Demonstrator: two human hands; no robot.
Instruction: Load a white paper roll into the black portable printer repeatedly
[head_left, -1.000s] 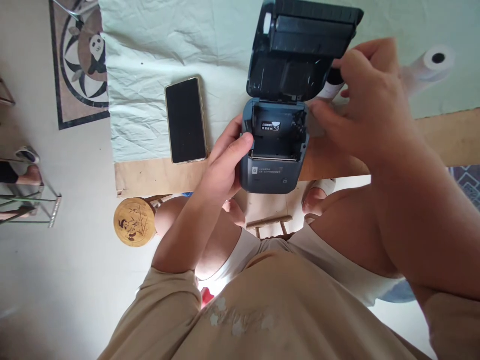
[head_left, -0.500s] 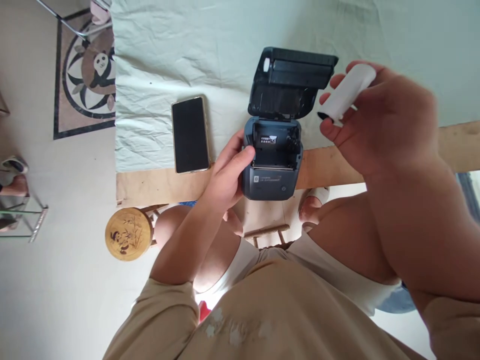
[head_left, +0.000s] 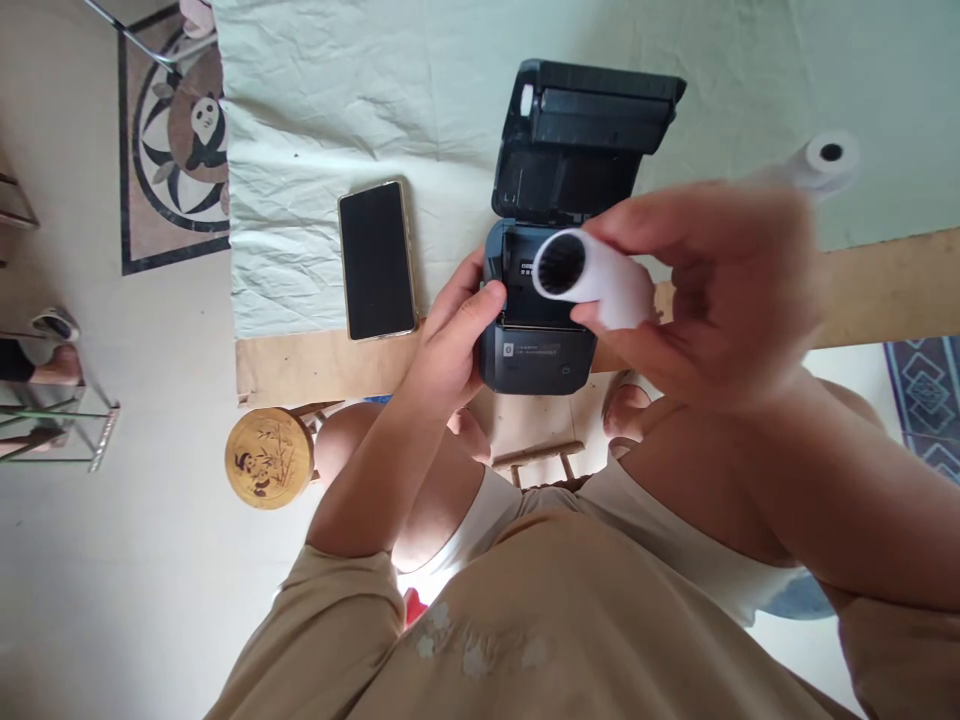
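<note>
My left hand (head_left: 454, 340) is closed around the left side of a dark blue-grey label printer (head_left: 536, 365), its thumb on the rim of the paper bay. The printer's lid (head_left: 574, 150) stands open toward the far side of the table. In my right hand (head_left: 731, 295), pinched between thumb and fingers, is a white paper roll (head_left: 619, 285) with a wide dark hollow core. One end of this roll faces left, over the right part of the bay, and covers some of it from sight. Whether the roll touches the printer I cannot tell.
A second white paper roll (head_left: 844, 165) lies on the green cloth (head_left: 450, 90) beyond my right hand. A phone (head_left: 377, 262) with a dark screen lies left of the printer. The wooden table edge (head_left: 322, 370) runs in front; a round stool (head_left: 268, 458) stands on the floor.
My right hand has brought the paper roll left and down to the printer's bay, turning its hollow end toward the left. The second roll now shows. My left hand keeps its hold.
</note>
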